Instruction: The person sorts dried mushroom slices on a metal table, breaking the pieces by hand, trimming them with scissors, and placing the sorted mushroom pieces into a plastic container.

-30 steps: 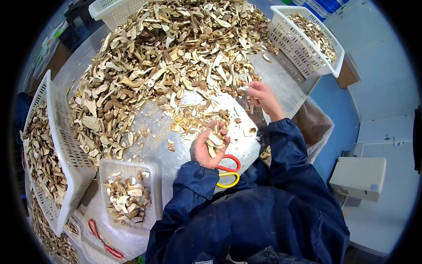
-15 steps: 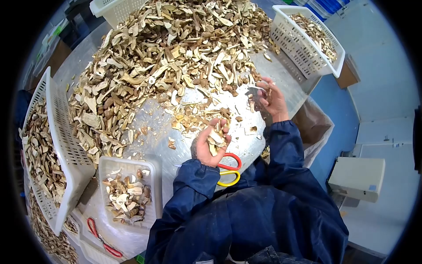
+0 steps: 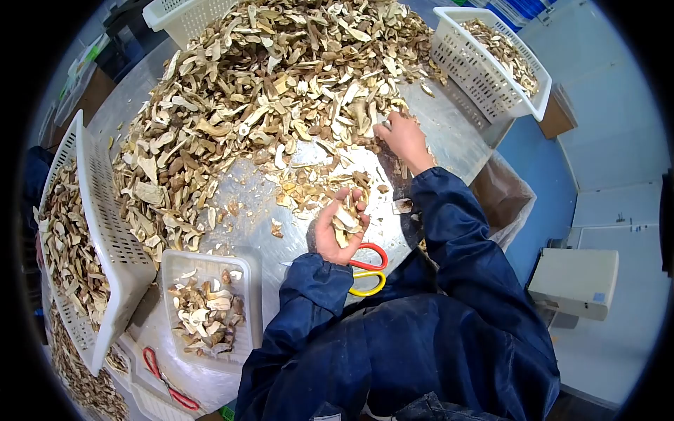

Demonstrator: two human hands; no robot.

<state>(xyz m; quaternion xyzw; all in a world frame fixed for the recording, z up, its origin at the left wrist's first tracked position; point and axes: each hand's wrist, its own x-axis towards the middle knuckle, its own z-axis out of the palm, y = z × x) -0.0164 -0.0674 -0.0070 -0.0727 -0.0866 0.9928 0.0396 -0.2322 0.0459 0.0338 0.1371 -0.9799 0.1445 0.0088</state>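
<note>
Dried mushroom slices [image 3: 345, 219] cupped loosely in left hand [image 3: 333, 228]; right hand [image 3: 406, 140] apart, at pile's edge [image 3: 361, 116]: pinch lightly, avoid crushing.

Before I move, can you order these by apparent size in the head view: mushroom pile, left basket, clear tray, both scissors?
1. Mushroom pile
2. Left basket
3. Clear tray
Smallest, unranked: red scissors and red-and-yellow scissors, close in size, the latter partly hidden.

Over by the wall sits a pale box [image 3: 572, 283], and a blue floor [image 3: 537, 179] runs beside a lined bin [image 3: 502, 196].
</note>
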